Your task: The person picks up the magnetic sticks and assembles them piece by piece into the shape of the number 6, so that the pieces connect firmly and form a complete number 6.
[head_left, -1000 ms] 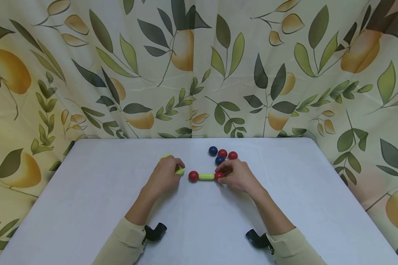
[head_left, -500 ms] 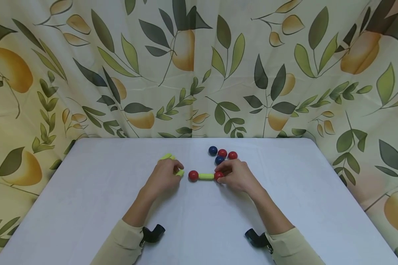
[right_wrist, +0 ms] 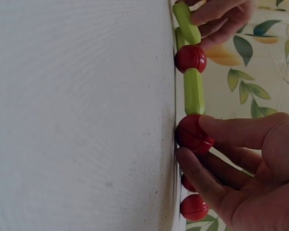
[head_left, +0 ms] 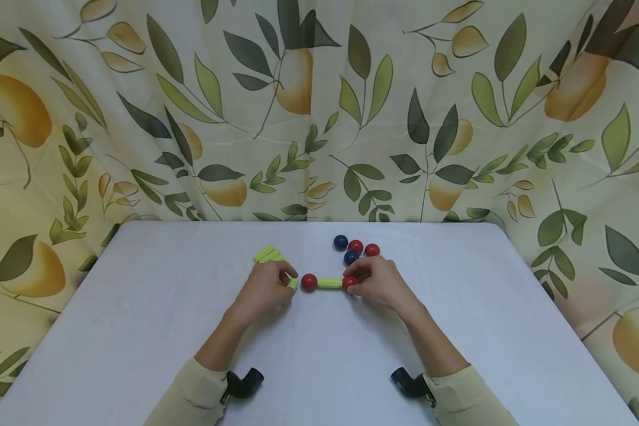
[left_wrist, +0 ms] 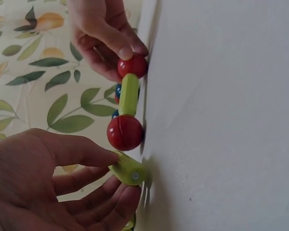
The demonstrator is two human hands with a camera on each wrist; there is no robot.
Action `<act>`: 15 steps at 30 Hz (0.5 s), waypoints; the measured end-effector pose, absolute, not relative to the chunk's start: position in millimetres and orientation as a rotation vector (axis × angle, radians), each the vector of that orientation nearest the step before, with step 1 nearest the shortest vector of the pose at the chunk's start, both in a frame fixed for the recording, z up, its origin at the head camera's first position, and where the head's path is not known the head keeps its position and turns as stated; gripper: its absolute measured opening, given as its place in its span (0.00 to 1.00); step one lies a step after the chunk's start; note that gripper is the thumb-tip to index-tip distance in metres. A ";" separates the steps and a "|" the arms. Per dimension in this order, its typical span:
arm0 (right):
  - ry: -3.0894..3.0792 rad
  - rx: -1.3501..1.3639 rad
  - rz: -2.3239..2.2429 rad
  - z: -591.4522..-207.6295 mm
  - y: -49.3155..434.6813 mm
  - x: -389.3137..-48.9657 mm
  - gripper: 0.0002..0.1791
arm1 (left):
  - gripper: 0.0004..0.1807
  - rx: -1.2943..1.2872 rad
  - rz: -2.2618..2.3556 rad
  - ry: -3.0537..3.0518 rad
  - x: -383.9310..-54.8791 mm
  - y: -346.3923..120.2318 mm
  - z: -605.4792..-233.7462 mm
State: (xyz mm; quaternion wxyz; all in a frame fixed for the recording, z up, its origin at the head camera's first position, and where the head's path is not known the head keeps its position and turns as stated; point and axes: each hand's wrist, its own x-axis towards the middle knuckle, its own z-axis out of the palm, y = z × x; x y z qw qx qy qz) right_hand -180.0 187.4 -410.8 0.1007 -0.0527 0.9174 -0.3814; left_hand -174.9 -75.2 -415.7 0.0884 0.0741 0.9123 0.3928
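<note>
A yellow-green magnetic rod point(head_left: 329, 284) lies between two red balls on the white table, joined to both. My right hand point(head_left: 379, 285) pinches the right red ball point(right_wrist: 194, 134) between thumb and fingers. Just left of the other red ball point(head_left: 309, 283), my left hand point(head_left: 268, 288) pinches a second yellow-green rod point(left_wrist: 127, 168), tilted, with a round metallic spot on its visible end. In the left wrist view this rod is very close to the ball; whether they touch I cannot tell. Fingers cover much of it in the head view.
Several more yellow-green rods point(head_left: 268, 254) lie just beyond my left hand. Loose blue balls point(head_left: 341, 242) and red balls point(head_left: 372, 249) sit together beyond my right hand. A patterned curtain point(head_left: 319, 118) hangs behind the table's point(head_left: 165, 307) far edge.
My left hand has come slightly nearer the body, turning the pinched rod and uncovering more of the rods behind it. My right hand keeps its hold on the red ball.
</note>
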 end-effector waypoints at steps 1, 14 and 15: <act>2.712 -0.156 -1.127 -410.7 187.3 -180.1 0.15 | 0.13 0.211 1.184 2.701 -174.3 -75.0 -416.1; 2.712 -0.165 -1.124 -409.4 187.3 -180.1 0.15 | 0.11 0.133 1.316 2.584 -169.5 -71.9 -426.0; 2.710 -0.164 -1.125 -409.4 187.4 -180.0 0.15 | 0.11 0.119 1.336 2.555 -169.0 -71.2 -426.5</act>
